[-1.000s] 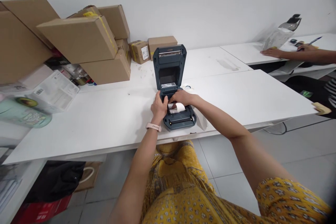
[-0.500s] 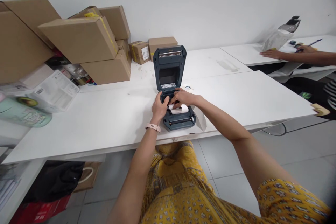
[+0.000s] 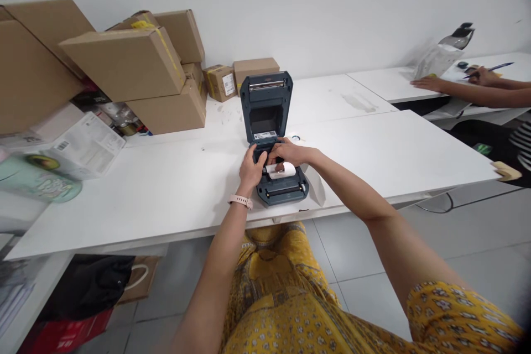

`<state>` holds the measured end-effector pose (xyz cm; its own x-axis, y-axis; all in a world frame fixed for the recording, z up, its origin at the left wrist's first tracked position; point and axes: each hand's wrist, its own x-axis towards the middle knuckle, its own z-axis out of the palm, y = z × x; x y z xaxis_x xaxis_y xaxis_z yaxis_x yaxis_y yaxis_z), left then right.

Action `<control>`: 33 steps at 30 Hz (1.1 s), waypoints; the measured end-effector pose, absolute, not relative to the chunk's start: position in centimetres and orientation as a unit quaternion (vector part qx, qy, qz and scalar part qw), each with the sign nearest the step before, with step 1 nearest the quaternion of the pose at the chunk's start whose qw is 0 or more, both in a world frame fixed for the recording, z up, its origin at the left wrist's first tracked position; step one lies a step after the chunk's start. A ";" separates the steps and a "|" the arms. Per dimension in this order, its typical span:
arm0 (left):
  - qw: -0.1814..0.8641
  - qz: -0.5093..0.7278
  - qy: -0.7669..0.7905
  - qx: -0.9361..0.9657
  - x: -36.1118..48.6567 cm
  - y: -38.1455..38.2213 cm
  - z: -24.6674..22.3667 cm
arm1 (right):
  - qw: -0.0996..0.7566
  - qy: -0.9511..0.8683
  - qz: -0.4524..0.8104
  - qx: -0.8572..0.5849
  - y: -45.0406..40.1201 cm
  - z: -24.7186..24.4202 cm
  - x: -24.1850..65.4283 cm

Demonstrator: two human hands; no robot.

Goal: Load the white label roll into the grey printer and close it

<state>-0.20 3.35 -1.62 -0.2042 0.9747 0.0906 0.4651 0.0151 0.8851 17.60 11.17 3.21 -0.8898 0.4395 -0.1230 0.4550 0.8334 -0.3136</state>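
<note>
Lying in the printer [image 3: 286, 197], lid [image 3: 268, 100] unclosed, paper [image 3: 287, 170] touches the right fingers [image 3: 274, 154], grip unclear; left fingers [image 3: 263, 159] clasp the printer's side

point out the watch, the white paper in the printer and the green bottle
watch [image 3: 240, 201]: head view, on its band
paper [image 3: 285, 171]: head view, its curled top
bottle [image 3: 52, 181]: head view, its side

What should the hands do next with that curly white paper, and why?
I'd gently pull the white paper toward the dark bar at the front with the right hand. Its fingers are already at the paper, which curls up short of the bar. The lid stands open, and the left hand is at the machine's side, so it could probably steady it.
</note>
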 end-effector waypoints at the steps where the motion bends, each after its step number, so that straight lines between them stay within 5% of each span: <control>1: 0.297 0.431 0.646 0.555 -0.2 3.4 -1.7 | 0.023 0.958 -0.166 0.232 11.1 3.3 17.6; 8: 0.284 0.435 0.644 0.561 -0.4 3.6 -2.1 | 0.002 0.961 -0.128 0.245 9.8 3.5 18.1; 15: 0.140 0.468 0.577 0.655 0.7 -2.5 -2.8 | -0.132 0.953 -0.084 0.260 1.8 3.1 20.9; 22: 0.148 0.442 0.450 0.762 0.3 -8.5 -4.2 | -0.227 0.919 -0.129 0.296 -5.3 0.6 24.0; 33: 0.107 0.356 0.435 0.820 -0.6 -8.3 -4.6 | -0.345 0.863 -0.115 0.350 -5.6 -3.5 22.4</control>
<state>-0.65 -8.31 -4.55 0.3686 0.7900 0.4899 0.6373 -0.5984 0.4855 22.35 -5.57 -3.54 -0.5171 0.6832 0.5156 0.5244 0.7290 -0.4400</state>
